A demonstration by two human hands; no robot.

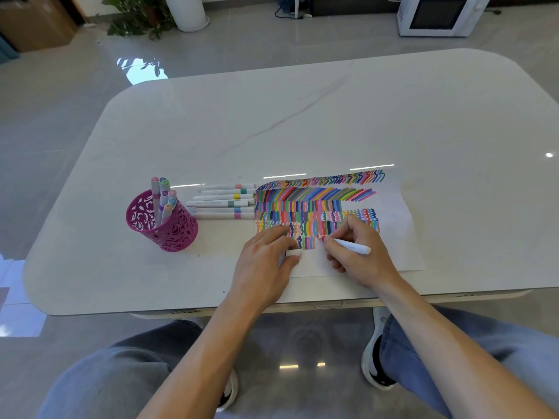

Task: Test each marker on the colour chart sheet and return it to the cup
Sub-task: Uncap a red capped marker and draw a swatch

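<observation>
right hand [361, 255]: pinching marker [354, 246], tip on near rows of sheet [396, 225]
left hand [263, 264]: holding cap [293, 252], just beside
cup [177, 234]: left, well apart

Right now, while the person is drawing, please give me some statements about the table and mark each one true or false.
1. The right hand holds a marker with its tip on the colour chart sheet. True.
2. The pink cup is empty. False: several markers stand in it.
3. The left hand pinches a white cap. True.
4. The loose markers lie to the right of the sheet. False: they lie side by side between the cup and the sheet.
</observation>
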